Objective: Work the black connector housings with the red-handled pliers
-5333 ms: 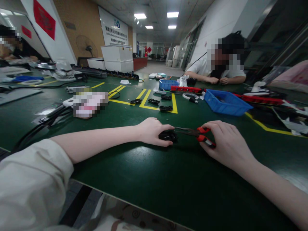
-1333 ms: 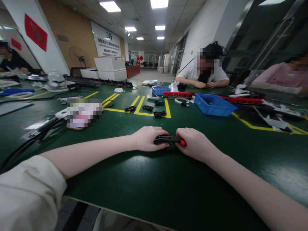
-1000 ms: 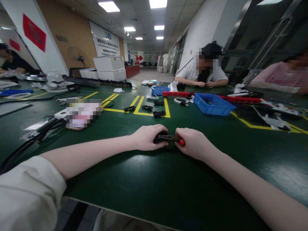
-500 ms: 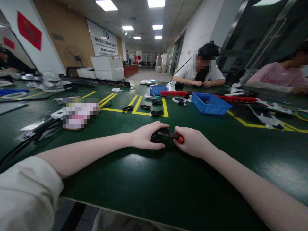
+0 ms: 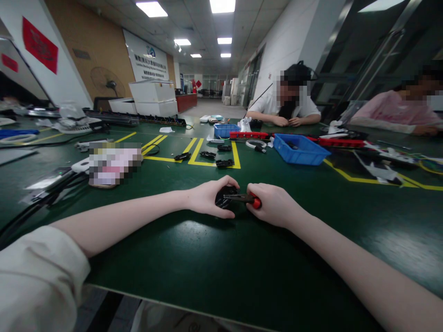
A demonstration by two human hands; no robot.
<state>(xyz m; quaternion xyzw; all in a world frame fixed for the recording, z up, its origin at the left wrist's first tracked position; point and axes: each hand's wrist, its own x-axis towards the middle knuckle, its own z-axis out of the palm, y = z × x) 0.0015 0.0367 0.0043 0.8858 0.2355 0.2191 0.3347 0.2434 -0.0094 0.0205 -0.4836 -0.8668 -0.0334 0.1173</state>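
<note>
My left hand (image 5: 208,197) is curled round a dark, rounded part (image 5: 224,203), thumb and fingers on either side of it; its exact kind cannot be made out. My right hand (image 5: 268,203) is closed on red-handled pliers (image 5: 255,201). The narrow jaws of the pliers point left and lie at the dark part, over its near face. Whether the jaws grip anything is too small to tell. Both hands are just above the green table (image 5: 180,272), close together near its middle.
Several small black parts (image 5: 224,163) lie around a yellow-taped square. Beyond stand a blue bin (image 5: 300,150), a smaller blue bin (image 5: 225,129) and a red strip (image 5: 249,135). A pink-cased phone (image 5: 116,167) and cables are at the left. Two people sit across the table.
The pliers' jaws have shifted slightly left and down over the dark part, which now shows more of its face. My right hand has moved a little to the left.
</note>
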